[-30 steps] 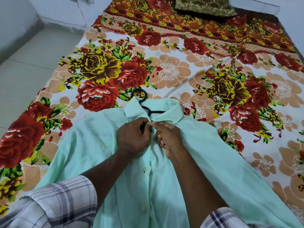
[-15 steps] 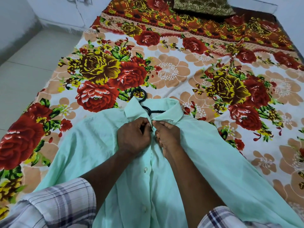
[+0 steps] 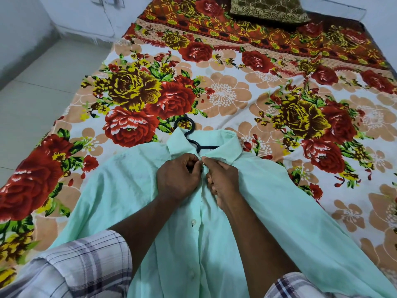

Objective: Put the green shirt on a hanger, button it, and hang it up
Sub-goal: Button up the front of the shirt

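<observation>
The mint-green shirt [image 3: 268,201] lies front up on the bed, collar away from me. A black hanger [image 3: 191,134] sits inside it, its hook poking out past the collar. My left hand [image 3: 177,179] pinches the left placket edge just below the collar. My right hand [image 3: 222,179] pinches the right edge against it, and the fingertips of both meet at the top of the placket. Two white buttons show lower down the placket, one of them [image 3: 193,222] below my hands.
The bed is covered by a floral sheet [image 3: 225,93] with red and yellow roses. A dark patterned pillow [image 3: 268,9] lies at the far end. Pale tiled floor [image 3: 32,93] runs along the left side of the bed.
My hands stay at the top of the placket; the fingertips have shifted only slightly. The shirt and hanger have not moved.
</observation>
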